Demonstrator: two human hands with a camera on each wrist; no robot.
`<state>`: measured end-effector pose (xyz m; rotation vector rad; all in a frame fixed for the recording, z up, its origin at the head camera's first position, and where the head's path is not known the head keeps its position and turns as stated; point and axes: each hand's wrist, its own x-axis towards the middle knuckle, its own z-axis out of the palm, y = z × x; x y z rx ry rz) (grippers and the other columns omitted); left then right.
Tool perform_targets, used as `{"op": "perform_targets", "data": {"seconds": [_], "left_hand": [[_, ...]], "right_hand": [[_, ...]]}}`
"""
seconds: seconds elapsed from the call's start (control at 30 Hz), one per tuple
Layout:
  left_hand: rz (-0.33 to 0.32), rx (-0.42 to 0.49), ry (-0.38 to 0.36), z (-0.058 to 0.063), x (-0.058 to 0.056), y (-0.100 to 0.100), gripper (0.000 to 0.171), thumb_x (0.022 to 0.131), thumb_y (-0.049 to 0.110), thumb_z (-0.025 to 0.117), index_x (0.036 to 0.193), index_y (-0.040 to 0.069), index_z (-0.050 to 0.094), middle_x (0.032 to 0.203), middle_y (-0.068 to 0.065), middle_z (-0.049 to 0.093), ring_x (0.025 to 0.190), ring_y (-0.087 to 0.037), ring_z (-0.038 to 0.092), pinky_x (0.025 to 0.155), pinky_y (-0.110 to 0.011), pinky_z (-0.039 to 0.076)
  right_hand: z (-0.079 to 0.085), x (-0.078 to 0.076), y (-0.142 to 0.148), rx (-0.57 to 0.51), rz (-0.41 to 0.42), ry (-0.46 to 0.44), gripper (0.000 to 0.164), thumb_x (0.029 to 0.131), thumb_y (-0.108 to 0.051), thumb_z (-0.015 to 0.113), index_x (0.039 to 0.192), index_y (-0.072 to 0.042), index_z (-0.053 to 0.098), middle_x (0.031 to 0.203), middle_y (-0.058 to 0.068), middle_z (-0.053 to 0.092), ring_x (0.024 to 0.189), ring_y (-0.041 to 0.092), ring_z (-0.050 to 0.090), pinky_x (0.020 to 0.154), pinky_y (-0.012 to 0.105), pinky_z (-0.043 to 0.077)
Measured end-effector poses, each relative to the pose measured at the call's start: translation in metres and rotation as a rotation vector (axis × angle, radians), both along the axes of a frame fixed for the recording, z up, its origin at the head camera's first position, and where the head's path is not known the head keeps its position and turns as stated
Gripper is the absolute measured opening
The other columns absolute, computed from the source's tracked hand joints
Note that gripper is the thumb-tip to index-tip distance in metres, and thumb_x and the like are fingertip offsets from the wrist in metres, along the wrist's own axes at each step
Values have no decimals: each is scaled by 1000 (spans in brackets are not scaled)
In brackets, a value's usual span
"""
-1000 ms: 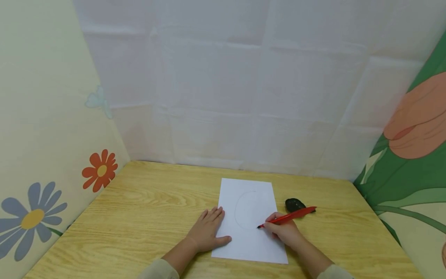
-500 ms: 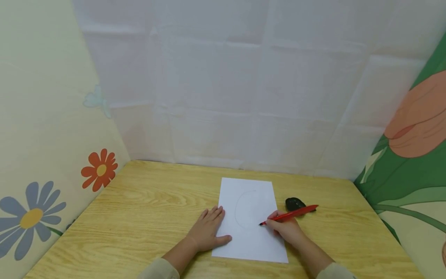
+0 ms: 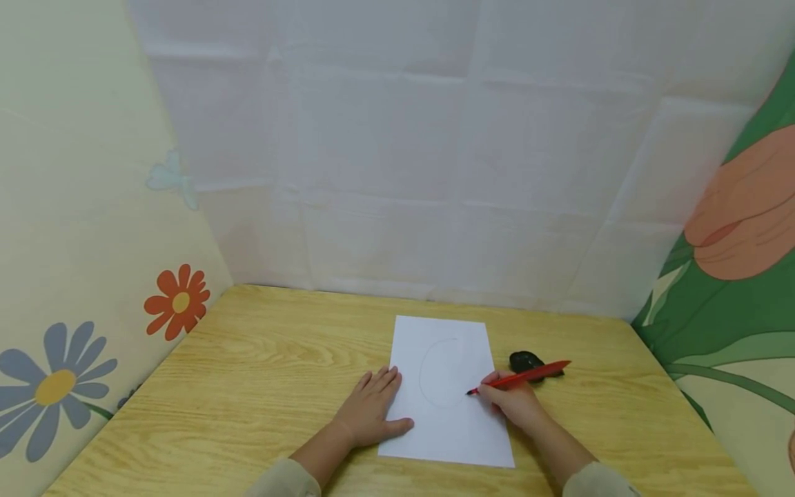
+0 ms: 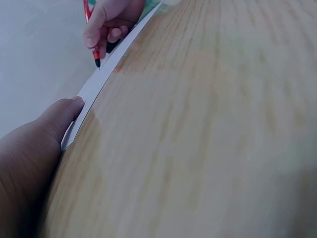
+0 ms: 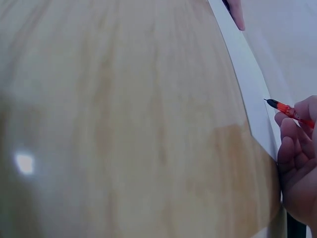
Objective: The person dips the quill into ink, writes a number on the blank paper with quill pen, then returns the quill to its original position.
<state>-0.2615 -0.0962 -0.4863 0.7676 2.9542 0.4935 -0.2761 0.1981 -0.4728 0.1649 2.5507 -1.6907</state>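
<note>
A white sheet of paper (image 3: 444, 435) lies on the wooden table, bearing a thin curved line that runs from the top, down the left side and round the bottom to the pen tip. My right hand (image 3: 518, 406) pinches a red pen (image 3: 537, 373) with a black tip, its wide tapered end slanting up to the right. In the right wrist view the pen's black point (image 5: 271, 103) meets or hovers just over the paper; I cannot tell which. My left hand (image 3: 371, 411) lies flat, fingers spread, fingertips and thumb on the paper's left edge.
Behind the pen's far end sits a dark, rounded object (image 3: 524, 362) with a narrow end, partly hidden by the pen. The wooden table (image 3: 248, 386) ends at a white cloth backdrop (image 3: 397, 172). Flower-patterned panels (image 3: 93, 241) stand at both sides.
My right hand and the pen have moved slightly up and right across the paper, and the curved line has grown along its lower right. My left hand has stayed in place.
</note>
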Motion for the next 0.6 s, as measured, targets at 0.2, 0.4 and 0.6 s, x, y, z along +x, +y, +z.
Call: {"op": "perform_targets", "data": {"seconds": [0.2,0.4,0.6], "left_hand": [[1,-3,7,0,0,0,92,88,66,52,151,2,33,161,-12,30,151,-30,23,123,-51,16],[3,-8,2,2,1,1,92,88,66,52,151,2,34,161,-12,30,151,-30,23,123,-52,16],[5,-8,-4,4,3,2,91,89,66,52,151,2,33,161,-12,30,151,-30,23,123,-51,16]], "right_hand": [[3,-1,0,-3,-1,0,12,84,-11,72,91,-4,66,60,0,56,56,13,50,51,22,40],[3,-2,-1,-9,-15,-5,11,83,-11,72,90,-4,66,60,-1,56,56,13,50,50,22,39],[0,-5,-1,-18,-22,6,13,84,-11,73,91,-3,66,62,0,57,57,14,51,51,22,41]]}}
